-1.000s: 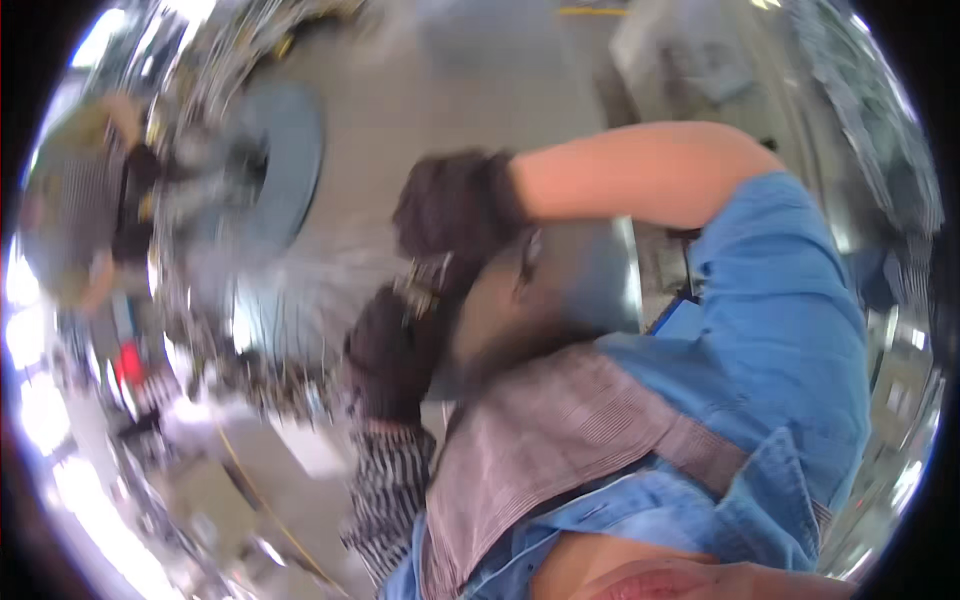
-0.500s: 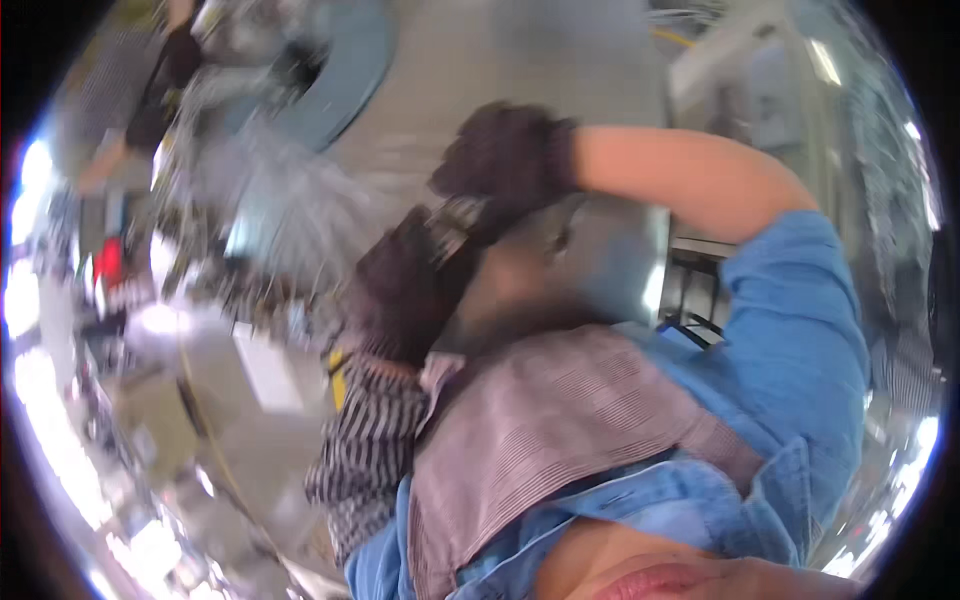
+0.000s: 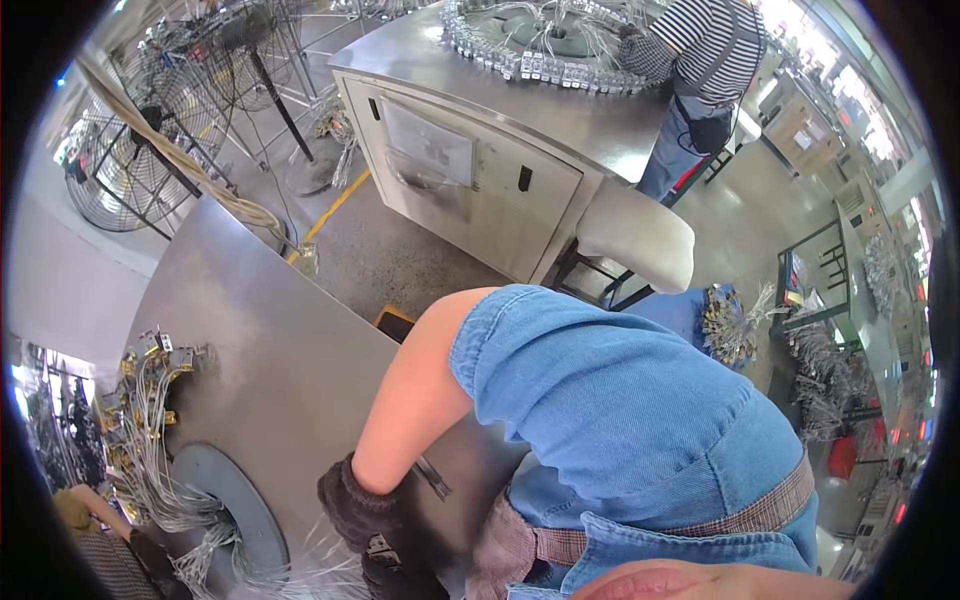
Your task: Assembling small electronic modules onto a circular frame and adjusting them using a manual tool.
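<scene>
Your head has swung round since the earlier frames: then your two gloved hands sat near the middle of the view, close together; now they have dropped to the bottom edge and the room behind you fills the top.

In the head view, your left hand (image 3: 362, 508), in a dark fuzzy glove, rests low on the steel table (image 3: 250, 340), its bare forearm running up to a rolled blue sleeve. Your right hand (image 3: 400, 580) lies just beneath it, touching it, half cut off by the picture's edge. You cannot tell from here whether either hand is spread, closed or pinching anything; the gloves hide the fingers. The loose wires (image 3: 300, 570) lie just beside both hands, trailing left to the round grey disc (image 3: 235, 505) and up to a cluster of wired clips (image 3: 145, 380) along the table's left rim.

Judged from this, your hands have stayed together at the wires while your gaze drifted off them, so you have little sight of the work.

Behind you stand a grey cabinet (image 3: 470, 190), a padded stool (image 3: 640, 235), a large fan (image 3: 130, 150), and another person in a striped shirt (image 3: 715, 40) at a second table
</scene>
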Demonstrator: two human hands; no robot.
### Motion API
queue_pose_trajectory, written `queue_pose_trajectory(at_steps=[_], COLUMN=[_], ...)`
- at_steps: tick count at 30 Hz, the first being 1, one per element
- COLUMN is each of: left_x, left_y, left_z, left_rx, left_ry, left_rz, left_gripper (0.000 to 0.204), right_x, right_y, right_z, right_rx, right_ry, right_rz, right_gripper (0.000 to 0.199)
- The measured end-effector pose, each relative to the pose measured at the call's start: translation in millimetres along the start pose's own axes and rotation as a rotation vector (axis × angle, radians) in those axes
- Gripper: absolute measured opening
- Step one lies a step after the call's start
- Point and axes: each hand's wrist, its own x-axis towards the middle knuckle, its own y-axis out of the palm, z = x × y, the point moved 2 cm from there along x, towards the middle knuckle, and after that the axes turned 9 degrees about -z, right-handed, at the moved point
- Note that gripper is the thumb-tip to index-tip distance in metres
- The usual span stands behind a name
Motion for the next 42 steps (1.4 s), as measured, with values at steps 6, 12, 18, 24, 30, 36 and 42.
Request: queue_pose_trajectory(at_steps=[6,12,18,24,30,36,42], left_x=[-12.8,-24.6,-37.6,-72.0,-77.4,-85.0,-62.8], left_y=[-6.6,-9.6,-17.8,-33.0,-47.5,-109.4,-148.2], left_z=[1.2,2.4,-3.5,3.9,2.3,51.0,110.7], left_rx=[0.012,0.023,0.027,0.011,-0.1,0.029,0.141], left_ry=[-0.006,-0.027,-0.022,-0.113,-0.281,-0.14,-0.335], left_rz=[-0.028,-0.037,-0.065,-0.037,0.119,-0.059,-0.164], left_gripper=[0.056,0.058,0.061,0.063,0.077,0.076,0.073], right_x=[-2.5,-8.4,-23.5,-11.2,-34.5,-28.7,-31.8], right_y=[-4.5,2.2,-4.9,11.1,10.2,-19.3,-19.2], right_z=[6.9,9.4,13.7,14.3,11.0,8.0,24.7], right_rx=[-0.037,-0.129,-0.206,-0.296,-0.031,-0.13,0.012], right_ry=[0.063,0.1,0.059,-0.055,0.109,0.553,0.562], right_rz=[0.113,0.131,-0.096,-0.316,-0.593,-0.432,-0.471], right_gripper=[0.04,0.051,0.072,0.08,0.075,0.079,0.075])
